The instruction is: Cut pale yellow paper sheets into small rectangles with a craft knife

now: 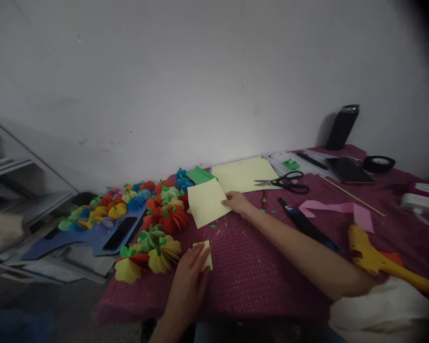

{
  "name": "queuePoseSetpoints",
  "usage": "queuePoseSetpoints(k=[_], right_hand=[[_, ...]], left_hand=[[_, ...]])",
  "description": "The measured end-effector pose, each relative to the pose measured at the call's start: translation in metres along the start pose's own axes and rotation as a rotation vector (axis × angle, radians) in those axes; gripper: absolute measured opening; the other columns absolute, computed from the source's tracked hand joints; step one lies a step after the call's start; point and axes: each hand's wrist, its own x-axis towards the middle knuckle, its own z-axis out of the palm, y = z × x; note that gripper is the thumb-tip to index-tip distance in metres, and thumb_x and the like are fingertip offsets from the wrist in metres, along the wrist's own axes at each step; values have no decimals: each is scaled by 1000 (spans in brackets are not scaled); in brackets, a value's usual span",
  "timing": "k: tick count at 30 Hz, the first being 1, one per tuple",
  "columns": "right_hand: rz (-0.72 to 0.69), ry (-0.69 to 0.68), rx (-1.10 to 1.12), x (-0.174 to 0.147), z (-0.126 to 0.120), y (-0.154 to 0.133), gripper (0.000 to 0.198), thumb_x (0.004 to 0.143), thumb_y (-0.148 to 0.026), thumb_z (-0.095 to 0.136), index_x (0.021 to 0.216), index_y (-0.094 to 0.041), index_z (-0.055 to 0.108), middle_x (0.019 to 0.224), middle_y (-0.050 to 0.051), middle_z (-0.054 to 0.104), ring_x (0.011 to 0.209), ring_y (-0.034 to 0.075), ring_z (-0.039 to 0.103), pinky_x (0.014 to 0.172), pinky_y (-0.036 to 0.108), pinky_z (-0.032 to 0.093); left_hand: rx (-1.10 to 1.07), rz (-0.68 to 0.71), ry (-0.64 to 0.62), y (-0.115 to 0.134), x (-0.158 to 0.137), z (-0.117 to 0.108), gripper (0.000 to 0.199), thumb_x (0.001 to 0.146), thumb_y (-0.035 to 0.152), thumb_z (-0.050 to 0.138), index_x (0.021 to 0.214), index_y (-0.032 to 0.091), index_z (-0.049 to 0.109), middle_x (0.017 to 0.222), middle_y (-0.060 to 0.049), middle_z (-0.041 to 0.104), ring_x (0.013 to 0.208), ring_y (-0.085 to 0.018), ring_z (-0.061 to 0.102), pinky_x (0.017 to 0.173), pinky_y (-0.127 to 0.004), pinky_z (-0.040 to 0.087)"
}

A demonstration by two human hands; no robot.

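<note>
My right hand (236, 202) pinches the right edge of a pale yellow paper sheet (207, 202), which is lifted at a tilt over the table. Nearer to me, my left hand (189, 271) lies with its fingers stretched over a small pale yellow paper piece (208, 257); its fingertips touch the paper. Behind the held sheet are a green paper (199, 175) and a larger pale yellow sheet (245, 172). Black-handled scissors (284, 182) rest on that larger sheet's right edge.
Several folded-paper pumpkins (164, 255) crowd the table's left side, with more on a blue stool (86, 245) beside a phone (120, 233). To the right are a utility knife (307, 224), pink paper strip (329, 207), yellow glue gun (370, 252), wooden stick (353, 196), black tape (379, 163) and can (343, 127).
</note>
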Motion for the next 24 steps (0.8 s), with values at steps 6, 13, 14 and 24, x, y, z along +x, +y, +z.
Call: queuePoseSetpoints(k=[6,13,14,24], right_hand=[[-12,-146,285,-32,-55,-29,21,73,-20,51,93,-16,57,86,5,64,70,12,59,62,23,46],[95,-500,625,-90,-100,-9,31,64,-18,65,94,-16,57,93,5,62,74,12,58,70,25,44],[129,-532,593,-95,-103,-1,31,63,-19,66,93,-15,58,92,5,62,73,12,58,69,25,44],[287,-419,491,-84,-104,33,34,62,-38,66,83,-12,61,80,7,64,63,12,57,52,20,41]], left_hand=[[-1214,-617,233,17,41,-6,49,82,44,37,122,16,38,120,-13,49,108,-23,49,91,-39,37],[-1679,-704,-55,37,88,4,47,73,47,53,103,10,55,98,-14,63,87,-26,60,77,-36,46],[-1619,-728,-22,38,91,9,41,70,39,59,98,9,57,93,-13,65,81,-25,62,73,-35,47],[-1267,-557,-279,40,100,27,37,66,34,64,92,7,61,82,-12,67,70,-22,63,66,-32,47]])
